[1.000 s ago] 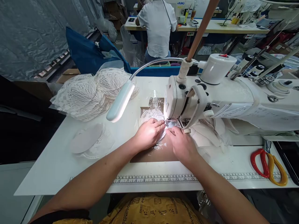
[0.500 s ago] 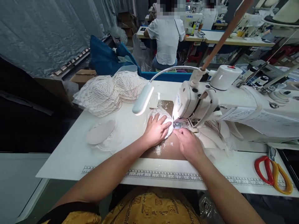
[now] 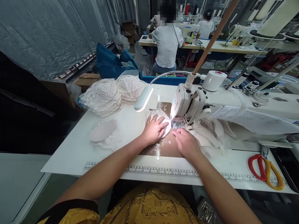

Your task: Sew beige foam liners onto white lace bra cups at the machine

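My left hand (image 3: 154, 130) lies flat, fingers spread, on a white lace piece (image 3: 160, 117) just left of the needle of a white sewing machine (image 3: 210, 104). My right hand (image 3: 185, 143) rests palm down right in front of the presser foot, fingers together, pressing cream fabric (image 3: 205, 133) that trails off to the right under the machine arm. A white gooseneck lamp (image 3: 143, 99) hangs over the work and lights both hands.
A stack of lace cups (image 3: 112, 93) sits at the back left, a single cup piece (image 3: 104, 130) nearer. Red and yellow scissors (image 3: 265, 171) lie at the right. A printed ruler (image 3: 163, 172) runs along the table's front edge. A person in white (image 3: 167, 43) sits at a table behind.
My view has lifted and drifted, showing more of the room behind. Both hands stay at the needle; the left fingers have spread flatter over the lace.
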{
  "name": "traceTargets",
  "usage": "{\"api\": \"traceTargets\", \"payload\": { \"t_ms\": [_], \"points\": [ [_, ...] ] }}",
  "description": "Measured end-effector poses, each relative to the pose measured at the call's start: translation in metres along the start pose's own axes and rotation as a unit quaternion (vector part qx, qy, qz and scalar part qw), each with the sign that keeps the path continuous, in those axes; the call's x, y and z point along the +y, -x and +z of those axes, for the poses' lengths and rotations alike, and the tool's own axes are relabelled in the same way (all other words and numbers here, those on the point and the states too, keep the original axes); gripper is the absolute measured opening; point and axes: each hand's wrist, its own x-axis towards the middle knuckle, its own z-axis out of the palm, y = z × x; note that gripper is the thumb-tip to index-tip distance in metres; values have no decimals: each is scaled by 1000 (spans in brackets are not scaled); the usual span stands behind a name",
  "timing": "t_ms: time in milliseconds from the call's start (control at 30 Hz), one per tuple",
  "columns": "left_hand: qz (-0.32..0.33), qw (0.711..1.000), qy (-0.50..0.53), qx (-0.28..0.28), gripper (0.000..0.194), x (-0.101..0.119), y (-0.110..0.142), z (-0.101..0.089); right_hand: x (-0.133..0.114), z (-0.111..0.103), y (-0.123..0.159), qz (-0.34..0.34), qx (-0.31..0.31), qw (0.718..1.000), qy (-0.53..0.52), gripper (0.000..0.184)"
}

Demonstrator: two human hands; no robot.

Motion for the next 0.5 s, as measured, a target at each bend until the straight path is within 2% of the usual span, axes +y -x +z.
{"api": "traceTargets", "payload": {
  "t_ms": [167, 300, 400, 500],
  "points": [
    [5, 1000, -1, 21, 39, 0, -1, 2, -3, -3, 1, 1, 2, 1000, 1, 30],
    [-14, 999, 31, 22, 36, -3, 1, -5, -2, -2, 2, -2, 14, 1000, -24, 31],
    [6, 996, 86, -30, 40, -6, 11, -18, 1, -3, 3, -12, 29, 997, -74, 33],
    [95, 977, 163, -103, 41, -7, 27, -30, 5, -5, 4, -20, 43, 992, -117, 34]
  ]
}}
